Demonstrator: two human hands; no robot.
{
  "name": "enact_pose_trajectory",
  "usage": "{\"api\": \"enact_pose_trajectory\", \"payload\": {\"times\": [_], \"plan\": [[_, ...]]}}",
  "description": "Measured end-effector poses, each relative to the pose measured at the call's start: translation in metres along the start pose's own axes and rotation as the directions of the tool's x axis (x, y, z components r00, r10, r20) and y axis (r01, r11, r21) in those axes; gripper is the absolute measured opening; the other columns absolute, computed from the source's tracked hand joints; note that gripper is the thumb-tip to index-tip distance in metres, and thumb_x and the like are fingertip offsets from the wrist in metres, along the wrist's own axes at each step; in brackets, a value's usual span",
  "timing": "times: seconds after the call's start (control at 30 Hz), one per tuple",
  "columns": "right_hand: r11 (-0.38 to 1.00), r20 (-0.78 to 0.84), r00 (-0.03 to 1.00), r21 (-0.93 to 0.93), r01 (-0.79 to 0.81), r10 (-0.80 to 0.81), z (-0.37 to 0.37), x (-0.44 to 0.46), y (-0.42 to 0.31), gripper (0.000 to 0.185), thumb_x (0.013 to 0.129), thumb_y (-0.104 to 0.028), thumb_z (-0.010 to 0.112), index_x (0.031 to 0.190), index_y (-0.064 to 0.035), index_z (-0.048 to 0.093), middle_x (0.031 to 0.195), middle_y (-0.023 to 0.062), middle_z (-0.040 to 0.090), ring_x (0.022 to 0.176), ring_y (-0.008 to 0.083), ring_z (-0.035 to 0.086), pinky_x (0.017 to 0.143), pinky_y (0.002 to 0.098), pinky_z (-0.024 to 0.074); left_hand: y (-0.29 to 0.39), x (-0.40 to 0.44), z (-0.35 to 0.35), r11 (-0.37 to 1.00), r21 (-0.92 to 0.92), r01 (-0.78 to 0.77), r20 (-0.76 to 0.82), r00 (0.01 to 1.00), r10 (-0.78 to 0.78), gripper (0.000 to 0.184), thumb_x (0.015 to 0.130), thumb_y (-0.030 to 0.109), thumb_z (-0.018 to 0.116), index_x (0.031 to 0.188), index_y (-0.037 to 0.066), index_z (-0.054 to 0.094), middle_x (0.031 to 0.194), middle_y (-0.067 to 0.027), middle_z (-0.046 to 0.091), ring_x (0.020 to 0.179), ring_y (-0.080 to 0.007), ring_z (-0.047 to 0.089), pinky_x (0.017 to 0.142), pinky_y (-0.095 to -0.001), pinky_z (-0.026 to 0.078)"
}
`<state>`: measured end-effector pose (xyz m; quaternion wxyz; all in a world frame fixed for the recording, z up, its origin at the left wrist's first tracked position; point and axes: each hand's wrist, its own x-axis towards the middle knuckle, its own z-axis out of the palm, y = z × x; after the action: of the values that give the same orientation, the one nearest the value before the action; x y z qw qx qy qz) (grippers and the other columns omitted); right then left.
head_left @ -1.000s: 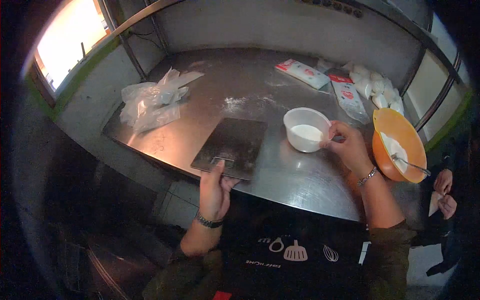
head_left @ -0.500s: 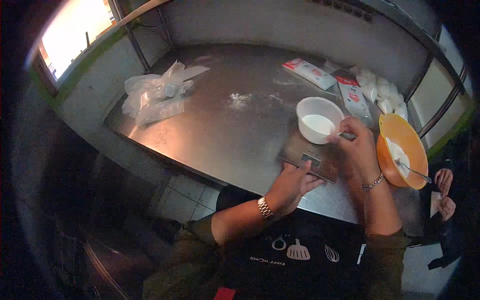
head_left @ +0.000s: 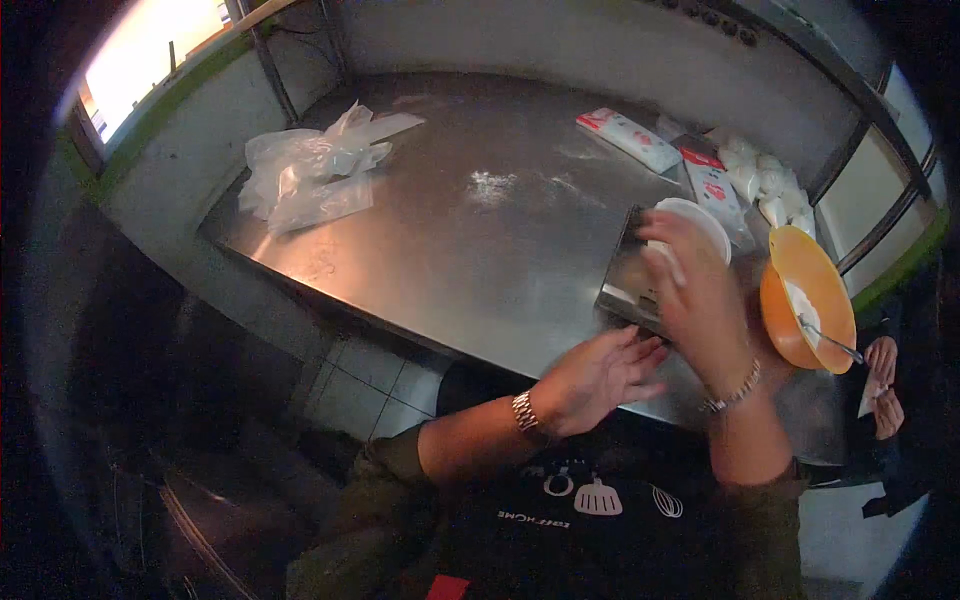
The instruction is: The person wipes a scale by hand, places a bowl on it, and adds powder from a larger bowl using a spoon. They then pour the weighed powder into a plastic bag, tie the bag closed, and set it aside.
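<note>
The dark flat scale (head_left: 627, 275) lies near the table's front edge, right of the middle, partly hidden by my right hand. A white plastic bowl (head_left: 708, 222) is at its far end, mostly covered by that hand. My right hand (head_left: 690, 290) is over the bowl and scale, blurred by motion, so its hold cannot be made out. Just in front of the scale, my left hand (head_left: 598, 380) has its fingers apart and holds nothing. To the right, an orange bowl (head_left: 775, 310) holds white powder (head_left: 803, 305) and a metal spoon (head_left: 830, 338).
Crumpled clear plastic bags (head_left: 305, 175) lie on the left of the metal table (head_left: 450, 270). Two red-and-white packets (head_left: 630, 140) and several white filled bags (head_left: 765, 180) are at the back right. Another person's hands (head_left: 882, 385) show at the far right.
The scale has moved right, to the white bowl. My left hand followed it and has let it go. My right hand has shifted from the bowl's rim to over the bowl and scale.
</note>
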<state>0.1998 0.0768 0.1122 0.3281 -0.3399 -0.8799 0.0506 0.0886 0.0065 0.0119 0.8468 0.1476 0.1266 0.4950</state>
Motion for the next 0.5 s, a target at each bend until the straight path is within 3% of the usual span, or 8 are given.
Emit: {"api": "enact_pose_trajectory", "payload": {"times": [0.03,0.1,0.13,0.17,0.23,0.37,0.4,0.5], "plan": [[0.986,0.131,0.991,0.156,-0.055,0.034,0.015,0.012,-0.005,0.025,0.086,-0.013,0.054,0.107,-0.0006,0.054,0.117,0.0199,0.053,0.110,0.0373,0.049,0.095,0.0393,0.0378,0.001,-0.011,-0.001,0.999,0.001,-0.040,-0.010,0.999,0.040,0.046,0.093,0.031,0.046,0.128,0.004,0.035,0.126,-0.0174,0.045,0.119,-0.0278,0.044,0.100,-0.0433,0.038],[0.995,0.270,0.960,-0.081,-0.058,0.078,0.049,0.042,-0.010,0.036,0.089,-0.025,0.051,0.114,0.0005,0.052,0.118,0.0205,0.053,0.112,0.0364,0.049,0.097,0.0379,0.0371,0.008,-0.042,0.000,0.997,-0.001,-0.081,-0.018,0.997,0.081,0.043,0.093,0.030,0.045,0.127,0.005,0.037,0.125,-0.0172,0.047,0.117,-0.0273,0.047,0.098,-0.0433,0.040],[0.971,0.342,0.927,-0.227,-0.075,0.151,0.073,0.061,-0.005,0.046,0.089,-0.035,0.048,0.118,0.0018,0.050,0.124,0.0214,0.048,0.118,0.0372,0.043,0.099,0.0414,0.0348,0.016,-0.064,0.003,0.939,0.204,-0.275,-0.106,0.948,0.301,0.039,0.093,0.029,0.045,0.123,0.004,0.040,0.120,-0.0169,0.049,0.111,-0.0268,0.051,0.094,-0.0432,0.042],[0.927,0.398,0.888,-0.367,-0.076,0.230,0.098,0.080,0.003,0.058,0.089,-0.045,0.046,0.121,0.0030,0.048,0.130,0.0224,0.043,0.123,0.0380,0.038,0.102,0.0450,0.0324,0.024,-0.083,0.002,0.805,0.416,-0.424,-0.143,0.843,0.518,0.035,0.092,0.027,0.046,0.119,0.004,0.042,0.115,-0.0165,0.052,0.105,-0.0263,0.055,0.091,-0.0431,0.045],[0.830,0.438,0.812,-0.549,-0.098,0.386,0.136,0.112,0.017,0.078,0.085,-0.062,0.039,0.132,0.0002,0.039,0.141,0.0205,0.030,0.133,0.0349,0.024,0.107,0.0499,0.0206,0.037,-0.119,-0.011,0.596,0.501,-0.627,-0.143,0.620,0.772,0.027,0.094,0.023,0.044,0.110,0.002,0.044,0.102,-0.0149,0.053,0.091,-0.0266,0.059,0.084,-0.0401,0.048],[0.885,0.364,0.858,-0.424,-0.195,0.363,0.202,0.155,0.072,0.088,0.080,-0.070,0.037,0.135,-0.0013,0.034,0.145,0.0191,0.023,0.137,0.0336,0.015,0.108,0.0542,0.0123,0.053,-0.182,-0.019,0.213,0.586,-0.782,0.003,0.266,0.964,0.019,0.094,0.016,0.040,0.103,0.001,0.045,0.087,-0.0117,0.052,0.075,-0.0208,0.055,0.068,-0.0344,0.049],[0.900,0.402,0.870,-0.425,-0.098,0.285,0.209,0.168,0.073,0.087,0.082,-0.069,0.037,0.137,-0.0015,0.030,0.145,0.0192,0.022,0.136,0.0330,0.018,0.108,0.0510,0.0151,0.055,-0.195,-0.024,0.045,0.648,-0.761,0.093,0.137,0.986,0.017,0.094,0.015,0.039,0.101,0.001,0.045,0.083,-0.0111,0.052,0.070,-0.0193,0.054,0.063,-0.0321,0.048],[0.931,0.471,0.880,-0.343,0.127,0.053,0.224,0.194,0.048,0.084,0.083,-0.063,0.042,0.138,-0.0014,0.028,0.145,0.0195,0.022,0.135,0.0325,0.021,0.109,0.0461,0.0193,0.059,-0.218,-0.037,-0.107,0.617,-0.780,0.172,0.001,0.985,0.016,0.094,0.014,0.037,0.099,0.001,0.046,0.075,-0.0100,0.051,0.064,-0.0181,0.051,0.057,-0.0305,0.046]]}}
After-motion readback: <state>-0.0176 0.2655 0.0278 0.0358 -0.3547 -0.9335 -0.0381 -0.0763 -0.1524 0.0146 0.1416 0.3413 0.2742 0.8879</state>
